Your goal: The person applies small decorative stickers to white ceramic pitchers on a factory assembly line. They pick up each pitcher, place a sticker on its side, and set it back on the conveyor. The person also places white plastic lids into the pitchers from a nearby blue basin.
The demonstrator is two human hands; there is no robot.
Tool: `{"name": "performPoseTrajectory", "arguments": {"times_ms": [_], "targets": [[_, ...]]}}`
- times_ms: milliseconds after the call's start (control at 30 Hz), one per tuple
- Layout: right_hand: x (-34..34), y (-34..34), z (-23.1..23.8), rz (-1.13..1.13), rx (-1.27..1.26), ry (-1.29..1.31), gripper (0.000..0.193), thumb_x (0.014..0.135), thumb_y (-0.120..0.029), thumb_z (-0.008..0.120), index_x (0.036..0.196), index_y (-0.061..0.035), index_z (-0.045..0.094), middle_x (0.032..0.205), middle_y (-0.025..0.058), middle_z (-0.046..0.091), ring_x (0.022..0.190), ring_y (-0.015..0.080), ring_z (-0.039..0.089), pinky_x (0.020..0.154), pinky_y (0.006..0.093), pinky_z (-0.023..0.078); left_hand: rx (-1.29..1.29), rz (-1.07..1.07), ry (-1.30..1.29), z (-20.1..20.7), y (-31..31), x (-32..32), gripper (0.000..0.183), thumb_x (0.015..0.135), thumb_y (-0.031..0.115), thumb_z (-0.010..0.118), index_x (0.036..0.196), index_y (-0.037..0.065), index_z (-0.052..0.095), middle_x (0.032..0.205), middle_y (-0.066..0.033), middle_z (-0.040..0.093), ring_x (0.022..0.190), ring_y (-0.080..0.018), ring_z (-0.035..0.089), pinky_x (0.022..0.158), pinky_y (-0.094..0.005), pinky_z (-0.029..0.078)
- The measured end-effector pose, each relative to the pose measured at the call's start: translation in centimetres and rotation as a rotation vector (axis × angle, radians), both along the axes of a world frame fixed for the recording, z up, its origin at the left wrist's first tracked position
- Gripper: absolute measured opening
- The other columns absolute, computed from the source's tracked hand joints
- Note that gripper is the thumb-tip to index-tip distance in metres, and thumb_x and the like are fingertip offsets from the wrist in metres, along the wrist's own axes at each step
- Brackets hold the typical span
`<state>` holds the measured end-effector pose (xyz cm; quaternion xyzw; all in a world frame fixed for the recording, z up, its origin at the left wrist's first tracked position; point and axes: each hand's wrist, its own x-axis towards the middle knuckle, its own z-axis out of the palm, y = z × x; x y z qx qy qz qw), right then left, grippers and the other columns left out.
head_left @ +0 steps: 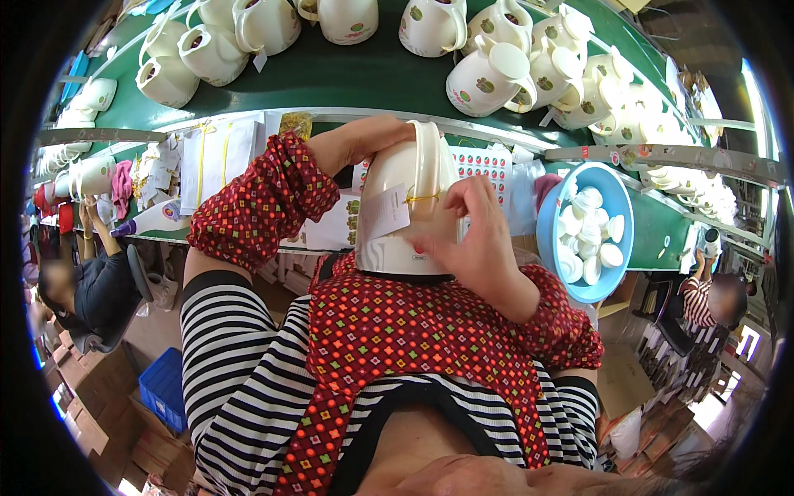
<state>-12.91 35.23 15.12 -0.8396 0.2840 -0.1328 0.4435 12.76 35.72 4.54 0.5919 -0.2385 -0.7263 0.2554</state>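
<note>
A cream-white thermos jug [393, 174] stands between my arms, close to my lap. Its handle runs along the side facing me, with a white paper tag [385, 213] tied on by a yellow tie. My left hand [364, 140] reaches over the jug's far end and grips it; its fingertips are hidden behind the jug. On the near side, my right hand [486, 236] has its fingers bent and apart from the thumb. That thumb is blurred and lies at a small red sticker [418, 246] on the jug's lower body. Behind the jug lies a sheet of red stickers [484, 168].
A light-blue basin [547, 236] of white lids stands to the right. Several cream jugs [488, 78] are on the green bench [364, 78] beyond a raised ledge. Papers [219, 161] lie left. A person [87, 289] sits at left, another [711, 298] at right.
</note>
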Motion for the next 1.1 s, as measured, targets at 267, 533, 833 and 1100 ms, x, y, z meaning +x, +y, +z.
{"name": "performPoseTrajectory", "arguments": {"times_ms": [267,533,833,1100], "targets": [[-0.6,-1.1,-1.1,0.061,0.012,0.069,0.137,0.066,-0.049,0.100,0.164,0.0028,0.019,0.162,0.0284,0.031,0.153,0.0467,0.031,0.129,0.0530,0.026,0.062,-0.089,-0.373,2.9,-1.2,2.4,0.057,0.091,0.064,0.073,0.105,0.009,0.082,0.085,-0.0037,0.073,0.065,-0.0154,0.065,0.052,-0.0328,0.046],[-3.7,-3.4,-4.3,-0.174,0.136,0.061,0.101,0.081,-0.029,0.093,0.158,0.0009,0.035,0.153,0.0267,0.043,0.143,0.0439,0.044,0.120,0.0507,0.039,-0.731,0.297,-1.392,-4.1,-7.9,3.6,0.038,0.076,0.028,0.088,0.104,0.003,0.080,0.116,-0.0184,0.073,0.126,-0.0380,0.059,0.102,-0.0470,0.053],[-4.5,-6.4,-13.4,-0.159,0.100,0.308,0.079,0.087,-0.020,0.086,0.153,-0.0075,0.046,0.142,0.0259,0.056,0.134,0.0448,0.054,0.113,0.0508,0.046,-0.973,0.420,-1.338,-10.1,-12.6,-0.4,0.105,0.071,0.018,0.092,0.156,-0.001,0.032,0.158,-0.0378,0.028,0.154,-0.0522,0.022,0.127,-0.0577,0.024],[-2.5,-8.7,-25.5,-0.302,0.185,0.367,0.082,0.092,-0.022,0.084,0.162,-0.0162,0.040,0.101,0.0201,0.076,0.092,0.0379,0.074,0.086,0.0458,0.060,-0.924,-0.175,-1.066,-13.3,-0.2,-7.5,0.063,0.089,0.028,0.081,0.140,0.001,0.056,0.135,-0.0168,0.061,0.134,-0.0366,0.052,0.120,-0.0482,0.033]]}}
